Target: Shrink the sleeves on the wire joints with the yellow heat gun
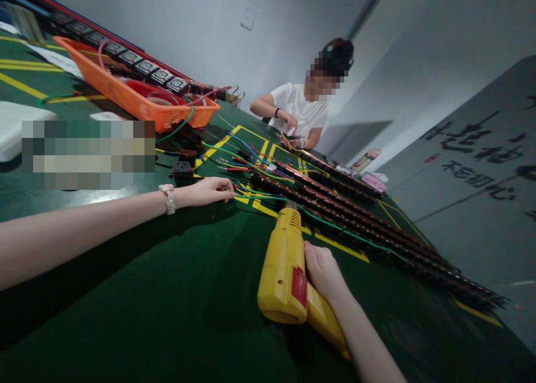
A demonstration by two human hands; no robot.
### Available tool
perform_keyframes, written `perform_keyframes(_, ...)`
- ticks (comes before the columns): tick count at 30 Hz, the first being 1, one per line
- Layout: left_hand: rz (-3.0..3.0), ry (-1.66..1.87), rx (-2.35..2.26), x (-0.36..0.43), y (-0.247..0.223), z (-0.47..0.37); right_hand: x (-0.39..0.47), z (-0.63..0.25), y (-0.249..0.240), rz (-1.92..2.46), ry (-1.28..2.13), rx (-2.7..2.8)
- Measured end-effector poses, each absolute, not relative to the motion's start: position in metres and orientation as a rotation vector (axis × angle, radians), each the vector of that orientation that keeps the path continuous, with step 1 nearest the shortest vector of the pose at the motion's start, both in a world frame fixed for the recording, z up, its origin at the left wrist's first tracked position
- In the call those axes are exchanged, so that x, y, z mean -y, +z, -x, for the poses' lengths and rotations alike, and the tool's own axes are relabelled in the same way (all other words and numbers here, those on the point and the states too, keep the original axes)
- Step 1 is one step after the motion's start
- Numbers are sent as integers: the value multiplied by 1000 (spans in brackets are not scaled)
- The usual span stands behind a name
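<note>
In the head view, the left hand point(215, 191) is closed with fingertips pinching the ends of a bundle of thin green, blue and yellow insulated wires point(260, 195) that run to long, dark, slotted metal bars point(355, 226) lying diagonally across the green worktop point(167, 316). The right hand point(324, 266) is clamped on a yellow plastic heat gun point(280, 266) with a red label, its fingers mostly hidden; the nozzle sits just beside the wires. An orange perforated plastic basket point(167, 116) stands beyond the left hand. Across the worktop, a person in a white T-shirt point(298, 106) works with both hands.
</note>
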State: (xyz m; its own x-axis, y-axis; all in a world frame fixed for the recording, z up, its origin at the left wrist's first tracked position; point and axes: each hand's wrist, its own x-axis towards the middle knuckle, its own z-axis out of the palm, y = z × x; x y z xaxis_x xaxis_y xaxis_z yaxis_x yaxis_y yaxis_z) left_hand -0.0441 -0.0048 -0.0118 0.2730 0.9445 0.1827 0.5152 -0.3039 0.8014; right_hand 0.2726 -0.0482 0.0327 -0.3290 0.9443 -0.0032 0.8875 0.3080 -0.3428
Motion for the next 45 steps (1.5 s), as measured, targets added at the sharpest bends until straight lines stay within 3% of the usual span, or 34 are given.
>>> perform_keyframes(22, -2018, 913, -1411, 3, -12, 44, 64, -183, 36, 1393, 272, 2797)
perform_keyframes(45, -2059, 857, -1473, 4, -12, 44, 55, -225, 33, 1507, 383, 2591)
